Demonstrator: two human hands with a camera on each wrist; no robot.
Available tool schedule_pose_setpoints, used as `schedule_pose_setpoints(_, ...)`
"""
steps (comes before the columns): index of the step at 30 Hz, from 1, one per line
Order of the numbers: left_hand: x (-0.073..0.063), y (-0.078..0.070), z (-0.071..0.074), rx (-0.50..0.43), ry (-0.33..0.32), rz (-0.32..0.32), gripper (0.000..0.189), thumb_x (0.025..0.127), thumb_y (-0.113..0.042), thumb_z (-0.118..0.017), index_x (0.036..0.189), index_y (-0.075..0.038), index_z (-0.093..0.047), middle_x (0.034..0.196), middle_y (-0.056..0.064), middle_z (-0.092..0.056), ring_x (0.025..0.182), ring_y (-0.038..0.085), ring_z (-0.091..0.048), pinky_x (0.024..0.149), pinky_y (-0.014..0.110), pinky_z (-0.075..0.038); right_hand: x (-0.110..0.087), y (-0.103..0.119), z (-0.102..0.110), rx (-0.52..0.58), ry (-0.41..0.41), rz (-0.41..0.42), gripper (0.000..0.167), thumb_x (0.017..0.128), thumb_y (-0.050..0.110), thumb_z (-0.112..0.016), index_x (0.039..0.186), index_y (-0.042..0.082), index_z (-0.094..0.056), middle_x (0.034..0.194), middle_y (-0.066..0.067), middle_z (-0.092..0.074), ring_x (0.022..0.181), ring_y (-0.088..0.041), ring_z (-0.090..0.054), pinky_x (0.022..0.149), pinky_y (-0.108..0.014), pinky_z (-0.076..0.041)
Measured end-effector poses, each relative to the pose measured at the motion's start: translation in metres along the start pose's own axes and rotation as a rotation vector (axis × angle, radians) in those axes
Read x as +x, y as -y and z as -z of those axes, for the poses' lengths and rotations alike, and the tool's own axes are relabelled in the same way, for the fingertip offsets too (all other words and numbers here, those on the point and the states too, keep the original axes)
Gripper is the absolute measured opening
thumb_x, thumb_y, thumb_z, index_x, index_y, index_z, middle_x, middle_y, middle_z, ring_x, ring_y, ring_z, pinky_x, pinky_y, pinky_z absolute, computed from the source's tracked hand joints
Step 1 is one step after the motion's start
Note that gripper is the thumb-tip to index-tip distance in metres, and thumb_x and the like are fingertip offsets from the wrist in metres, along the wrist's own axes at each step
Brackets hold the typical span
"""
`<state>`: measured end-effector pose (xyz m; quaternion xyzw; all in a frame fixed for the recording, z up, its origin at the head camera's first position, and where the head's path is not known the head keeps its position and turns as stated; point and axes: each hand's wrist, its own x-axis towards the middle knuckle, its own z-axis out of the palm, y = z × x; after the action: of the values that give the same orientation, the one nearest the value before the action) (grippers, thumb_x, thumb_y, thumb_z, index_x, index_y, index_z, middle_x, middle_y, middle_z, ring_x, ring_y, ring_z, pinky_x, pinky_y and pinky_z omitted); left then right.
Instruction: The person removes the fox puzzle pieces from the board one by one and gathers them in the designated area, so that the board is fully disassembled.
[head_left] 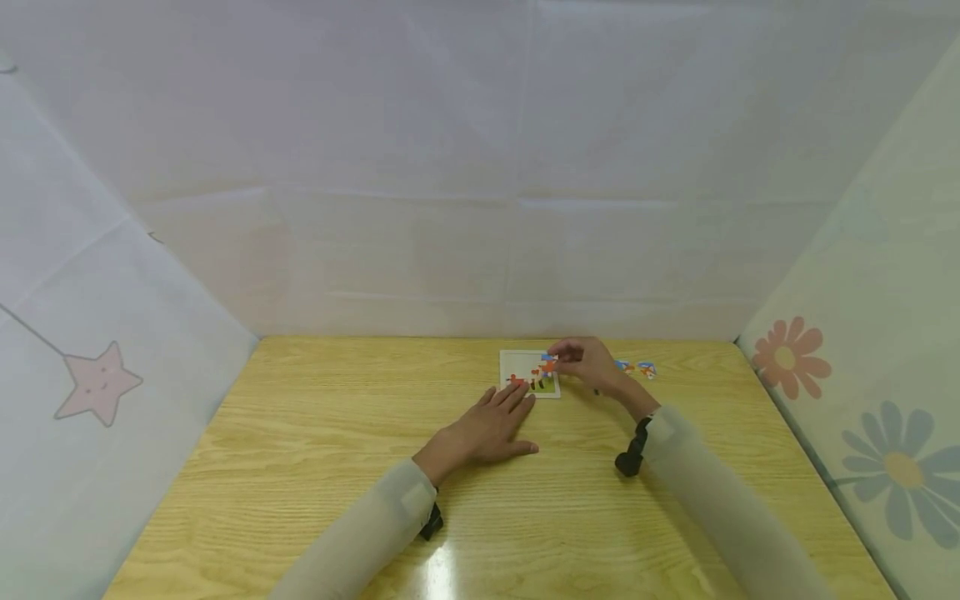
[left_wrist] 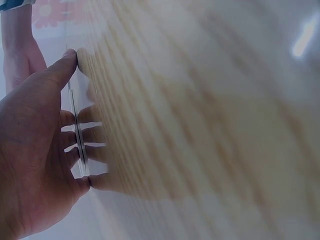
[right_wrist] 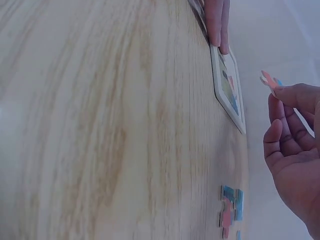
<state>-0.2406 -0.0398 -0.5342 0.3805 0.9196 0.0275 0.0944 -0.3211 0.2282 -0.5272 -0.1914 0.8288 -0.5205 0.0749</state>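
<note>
A small white-framed puzzle board (head_left: 507, 358) lies near the table's far edge, part of its colourful picture filled in. My left hand (head_left: 483, 432) lies palm down with its straight fingertips on the board's near edge; the left wrist view shows the fingers (left_wrist: 69, 135) reaching over that edge. Between thumb and fingertip my right hand (head_left: 591, 367) pinches a red and blue puzzle piece (right_wrist: 270, 81). The right wrist view shows that piece raised above the board's right side. Several loose puzzle pieces (right_wrist: 226, 212) lie on the table to the right of the board, partly hidden by the right hand in the head view.
The wooden table (head_left: 322, 450) ends at a pale cloth backdrop (head_left: 420, 250) just behind the board. Cloth side panels stand left and right, one with a pink star (head_left: 98, 383), the other with flowers (head_left: 784, 358).
</note>
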Motion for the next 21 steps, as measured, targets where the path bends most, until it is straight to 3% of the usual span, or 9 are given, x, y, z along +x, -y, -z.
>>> schedule_pose_setpoints(5,-0.001,-0.001,0.002,-0.008,0.004,0.000,0.091,0.105,-0.069,-0.045,0.171,-0.011,-0.022,0.178,0.012,-0.011,0.164,0.030,-0.013,0.130,0.056,-0.021,-0.003,-0.002,0.005,0.006,0.009,-0.014,0.026,0.100,0.004,-0.073,0.126,-0.001,-0.073,0.112,-0.018,-0.075,0.099,-0.027,-0.072,0.091,-0.056,-0.060)
schedule_pose_setpoints(12,-0.001,-0.001,0.002,-0.013,0.006,0.007,0.091,0.105,-0.070,-0.046,0.171,-0.011,-0.021,0.178,0.012,-0.011,0.164,0.030,-0.012,0.130,0.056,-0.020,-0.009,-0.001,0.014,0.018,0.033,-0.023,0.026,0.100,0.004,-0.072,0.126,-0.001,-0.073,0.108,-0.020,-0.076,0.103,-0.046,-0.071,0.090,-0.060,-0.058)
schedule_pose_setpoints(21,-0.001,0.000,0.000,-0.009,0.012,0.009,0.091,0.105,-0.070,-0.044,0.171,-0.012,-0.020,0.179,0.011,-0.010,0.165,0.028,-0.011,0.130,0.055,-0.020,-0.018,-0.002,0.024,-0.028,0.036,-0.012,0.025,0.101,0.006,-0.073,0.125,0.001,-0.074,0.109,-0.018,-0.075,0.102,-0.045,-0.070,0.089,-0.058,-0.059)
